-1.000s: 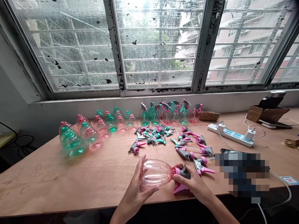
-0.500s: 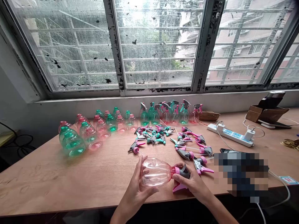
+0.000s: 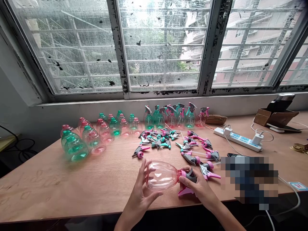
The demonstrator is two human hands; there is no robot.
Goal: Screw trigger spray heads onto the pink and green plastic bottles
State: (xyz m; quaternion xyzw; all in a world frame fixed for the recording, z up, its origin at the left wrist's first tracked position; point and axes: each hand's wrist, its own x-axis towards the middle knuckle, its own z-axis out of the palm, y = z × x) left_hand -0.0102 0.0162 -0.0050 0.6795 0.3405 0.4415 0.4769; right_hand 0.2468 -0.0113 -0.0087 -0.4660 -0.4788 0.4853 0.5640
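Note:
A clear pink spray bottle (image 3: 162, 175) lies sideways in the air above the table's front edge, its base to the left. My left hand (image 3: 141, 187) cups the base, fingers behind it and the thumb along its lower side. At the neck, my right hand (image 3: 192, 183) grips the grey-and-pink trigger sprayer (image 3: 190, 175) between thumb and fingers. The sprayer's collar meets the bottle's neck; its pink trigger (image 3: 185, 191) points down. Just beyond my hands lie loose trigger sprayers (image 3: 160, 141) in pink, green and grey, several with thin tubes.
Open-necked green and pink bottles (image 3: 74, 147) stand at the left. Bottles with sprayers fitted (image 3: 172, 118) line the back by the window. At the right are a white power strip (image 3: 237, 139), cables, a cardboard box (image 3: 262, 117) and a blurred-out patch (image 3: 250, 179).
The bottle and both hands have shifted very slightly to the right. My left thumb sits a little lower against the bottle. The grip on the sprayer looks the same.

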